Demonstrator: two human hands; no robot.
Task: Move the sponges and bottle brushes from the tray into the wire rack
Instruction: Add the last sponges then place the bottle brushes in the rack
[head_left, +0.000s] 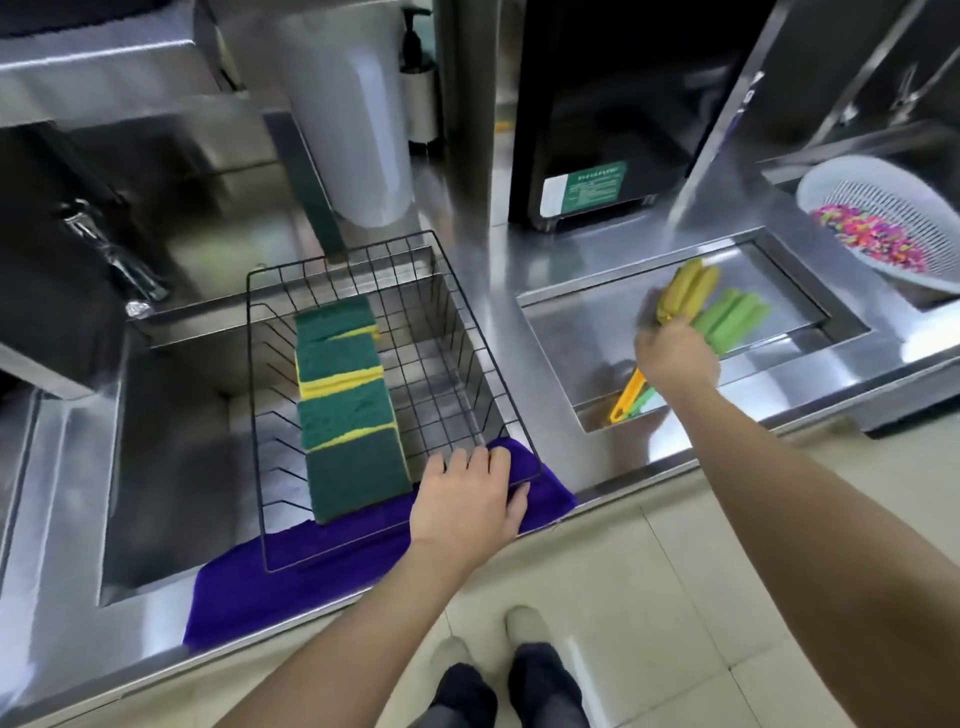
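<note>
A black wire rack (470, 322) sits over the sink on a purple cloth (291, 571). Several green-and-yellow sponges (345, 410) lie in a row along the rack's left half. My left hand (467, 501) grips the rack's near right rim. To the right, a steel tray (779, 270) is sunk in the counter. Over it, my right hand (675, 356) is closed around two bottle brushes: a yellow one (685, 288) and a green one (730, 319). Their heads point away from me, and their handles stick out below my hand. The brush heads look blurred.
A white colander (857, 187) with coloured bits stands at the far right. A black appliance (613, 104) and a white cylinder (358, 114) stand behind the counter. The faucet (111, 260) is at the left of the sink. My feet are on the tiled floor.
</note>
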